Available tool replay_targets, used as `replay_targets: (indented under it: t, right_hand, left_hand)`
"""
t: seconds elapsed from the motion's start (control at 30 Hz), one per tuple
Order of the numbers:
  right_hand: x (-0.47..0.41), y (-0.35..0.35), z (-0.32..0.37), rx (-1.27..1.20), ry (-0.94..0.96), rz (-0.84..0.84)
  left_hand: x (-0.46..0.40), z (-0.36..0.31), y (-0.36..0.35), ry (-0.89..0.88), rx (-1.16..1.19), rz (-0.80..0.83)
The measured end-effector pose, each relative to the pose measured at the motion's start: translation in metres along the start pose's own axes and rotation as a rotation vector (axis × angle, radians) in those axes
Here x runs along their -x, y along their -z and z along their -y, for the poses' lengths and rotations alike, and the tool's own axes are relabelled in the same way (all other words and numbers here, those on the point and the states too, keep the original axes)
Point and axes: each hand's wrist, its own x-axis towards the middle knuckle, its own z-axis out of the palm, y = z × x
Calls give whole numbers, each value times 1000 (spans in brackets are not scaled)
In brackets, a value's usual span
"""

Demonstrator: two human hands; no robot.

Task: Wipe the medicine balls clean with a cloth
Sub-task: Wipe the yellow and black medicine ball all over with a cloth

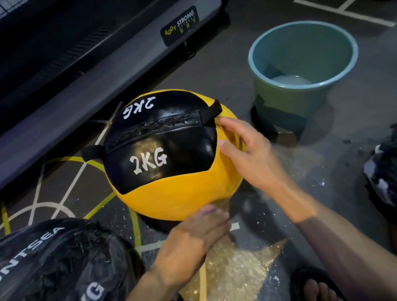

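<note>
A yellow ball (pixel 173 153) sits on the floor (pixel 340 155) beside a bucket (pixel 304 70). Right hand (pixel 249 154), fingers spread, steadies its side; left hand (pixel 192 244) touches underneath, grip unclear. No cloth visible. A black ball (pixel 46 276) waits nearby, so wiping seems unfinished.

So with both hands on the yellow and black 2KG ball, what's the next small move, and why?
Probably drag the translucent, blurred cloth in the left hand up over the yellow and black leather 2KG medicine ball, while the right hand steadies its side. The cloth sits only at the ball's lower edge.
</note>
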Motion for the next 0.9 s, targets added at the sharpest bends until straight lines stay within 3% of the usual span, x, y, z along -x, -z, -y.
replay_targets:
  t: [0.17,0.23,0.27,0.3,0.37,0.47,0.6,0.67,0.77,0.9]
  right_hand:
    - [10,-6,-6,-90,-14,-99]
    - [15,-6,-12,-165,-84,-205]
    - [19,-6,-17,-185,-125,-245]
    - [26,-6,-22,-185,-173,-275]
    - [44,-6,-34,-170,-263,-285]
    - [71,-5,-42,-283,-459,-196]
    - [79,12,-20,-606,-589,83]
    - [76,22,-11,-706,-548,195]
    - [70,31,-2,-720,-483,227]
    - [67,36,-5,-694,-457,226]
  left_hand:
    - [-54,13,41,95,1,-337]
    - [-72,25,30,179,-54,-117]
    - [-74,22,22,140,-35,-3]
    - [-68,13,9,88,49,44]
    - [-50,-1,-12,118,129,-14]
    - [-49,-15,-13,123,255,-122]
    - [-68,-16,16,290,397,-200]
    - [-70,-16,25,384,467,-209]
    - [-74,-9,34,537,656,-222]
    - [-70,5,38,586,838,-32]
